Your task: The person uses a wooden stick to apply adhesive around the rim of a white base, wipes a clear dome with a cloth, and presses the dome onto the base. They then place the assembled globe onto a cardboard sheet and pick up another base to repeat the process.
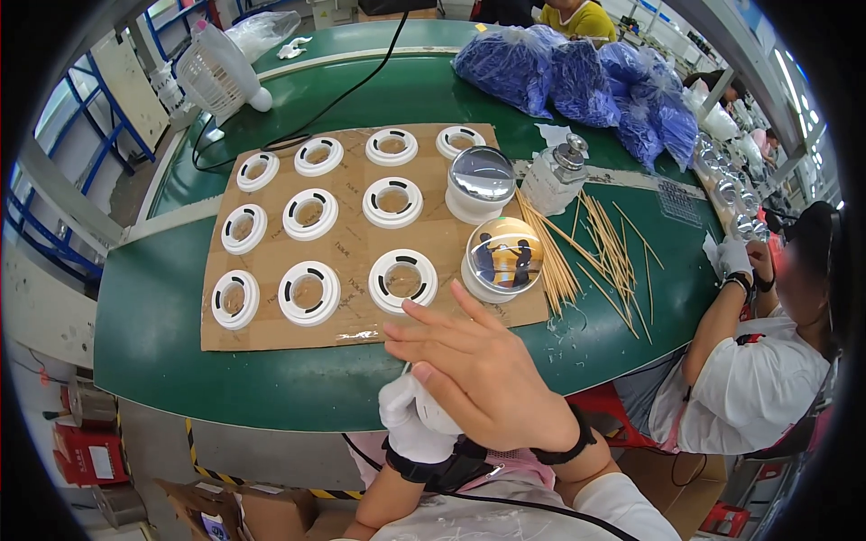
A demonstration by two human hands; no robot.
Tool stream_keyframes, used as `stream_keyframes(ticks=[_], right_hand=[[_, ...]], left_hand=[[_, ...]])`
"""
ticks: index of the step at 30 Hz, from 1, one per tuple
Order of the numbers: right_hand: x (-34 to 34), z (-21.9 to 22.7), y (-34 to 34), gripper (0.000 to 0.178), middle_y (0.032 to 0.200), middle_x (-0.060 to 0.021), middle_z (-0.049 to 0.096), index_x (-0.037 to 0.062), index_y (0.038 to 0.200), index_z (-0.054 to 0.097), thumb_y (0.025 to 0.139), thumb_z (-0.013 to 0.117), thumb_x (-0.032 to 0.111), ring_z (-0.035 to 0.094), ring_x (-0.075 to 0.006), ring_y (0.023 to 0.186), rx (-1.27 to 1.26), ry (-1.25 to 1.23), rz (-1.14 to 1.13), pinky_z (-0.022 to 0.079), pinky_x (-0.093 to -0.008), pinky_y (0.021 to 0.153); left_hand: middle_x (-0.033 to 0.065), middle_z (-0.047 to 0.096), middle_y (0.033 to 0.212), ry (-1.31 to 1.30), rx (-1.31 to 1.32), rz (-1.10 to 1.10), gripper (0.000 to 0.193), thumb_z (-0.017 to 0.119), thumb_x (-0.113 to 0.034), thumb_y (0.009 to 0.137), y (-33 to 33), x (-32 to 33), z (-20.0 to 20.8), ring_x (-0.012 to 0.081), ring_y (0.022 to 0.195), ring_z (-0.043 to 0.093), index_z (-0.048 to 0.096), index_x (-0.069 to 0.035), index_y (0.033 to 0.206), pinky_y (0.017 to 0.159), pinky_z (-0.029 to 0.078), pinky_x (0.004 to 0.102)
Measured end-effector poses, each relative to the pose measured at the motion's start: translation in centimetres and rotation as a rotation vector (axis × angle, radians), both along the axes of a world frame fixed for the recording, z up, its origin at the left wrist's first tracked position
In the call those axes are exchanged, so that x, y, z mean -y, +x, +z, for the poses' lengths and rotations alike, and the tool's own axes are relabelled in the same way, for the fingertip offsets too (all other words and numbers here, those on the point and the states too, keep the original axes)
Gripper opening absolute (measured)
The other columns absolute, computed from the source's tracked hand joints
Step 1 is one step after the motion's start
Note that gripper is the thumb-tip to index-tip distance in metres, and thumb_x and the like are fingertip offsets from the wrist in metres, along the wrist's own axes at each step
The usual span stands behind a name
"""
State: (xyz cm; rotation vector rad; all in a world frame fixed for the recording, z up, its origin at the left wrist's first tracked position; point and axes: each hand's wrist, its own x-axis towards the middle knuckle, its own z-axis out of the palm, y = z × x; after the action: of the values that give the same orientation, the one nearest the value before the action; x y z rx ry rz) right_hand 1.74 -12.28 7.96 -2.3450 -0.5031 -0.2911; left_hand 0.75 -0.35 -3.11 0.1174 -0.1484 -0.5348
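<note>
My left hand (418,422), in a white glove, is closed near the table's front edge. A thin pale tip pokes out above it; what it belongs to is hidden. Across the glove reaches my bare right hand (478,371), its fingers stretched out flat and its palm turned down, with nothing seen in it. Just beyond the fingertips, a white ring base (377,281) with dark curved slots lies on a cardboard sheet (352,236) among several like it. At the sheet's right edge stand a clear dome with a picture of figures (507,260) and another clear dome (481,173), both on white bases.
Thin wooden sticks (600,252) lie loose right of the domes, beside a glass bottle (555,176) with a metal top. Blue plastic-wrapped bundles (577,77) sit at the back. A black cable (361,86) crosses behind the cardboard. A co-worker (740,361) sits at the right.
</note>
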Motion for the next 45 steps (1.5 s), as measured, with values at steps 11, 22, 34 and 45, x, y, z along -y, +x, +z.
stream_keyframes(ticks=[11, 22, 34, 45], right_hand=[[1.0, -1.7, 0.0, 0.041, 0.129, -0.0129, 0.055, 0.0008, 0.124, 0.056, 0.096, 0.032, 0.018, 0.038, -0.0362, 0.132, -0.011, 0.124, 0.028, 0.0, -0.0526, 0.113], [-1.9, -5.8, -2.4, 0.042, 0.133, -0.0124, 0.052, 0.0117, 0.125, 0.058, 0.097, 0.038, 0.036, 0.043, -0.0365, 0.128, 0.439, 0.05, -0.145, 0.02, -0.0535, 0.109], [0.3, -0.3, -1.1, 0.038, 0.121, -0.0081, 0.061, 0.0097, 0.116, 0.064, 0.08, 0.054, 0.015, 0.057, -0.0264, 0.112, 0.136, 0.004, 0.079, 0.034, -0.0463, 0.106], [3.2, -1.6, 0.3, 0.046, 0.132, -0.0166, 0.052, -0.0029, 0.129, 0.049, 0.096, 0.031, 0.023, 0.045, -0.0329, 0.127, -0.324, 0.44, 0.235, 0.027, -0.0482, 0.109]], left_hand=[[0.0085, 0.051, 0.128, -0.261, -0.295, -0.095, 0.058, 0.046, -0.052, 0.088, 0.4, 0.1, 0.6, 0.0251, 0.116, 0.05, 0.045, -0.012, 0.13, 0.099, 0.04, 0.0384], [0.011, 0.053, 0.126, -0.54, -0.418, -0.063, 0.056, 0.044, -0.052, 0.09, 0.6, 0.6, 0.0, 0.0259, 0.117, 0.048, 0.047, -0.011, 0.129, 0.101, 0.037, 0.039], [0.0095, 0.033, 0.144, 0.414, -0.048, 0.157, 0.054, 0.037, -0.048, 0.096, -1.3, -0.5, -4.7, 0.0247, 0.131, 0.036, 0.032, -0.015, 0.14, 0.108, 0.031, 0.0426], [0.0148, 0.045, 0.135, -0.118, -0.38, -0.22, 0.075, 0.041, -0.065, 0.084, 1.1, 0.0, 1.2, 0.0329, 0.118, 0.048, 0.042, -0.01, 0.134, 0.099, 0.04, 0.0461]])
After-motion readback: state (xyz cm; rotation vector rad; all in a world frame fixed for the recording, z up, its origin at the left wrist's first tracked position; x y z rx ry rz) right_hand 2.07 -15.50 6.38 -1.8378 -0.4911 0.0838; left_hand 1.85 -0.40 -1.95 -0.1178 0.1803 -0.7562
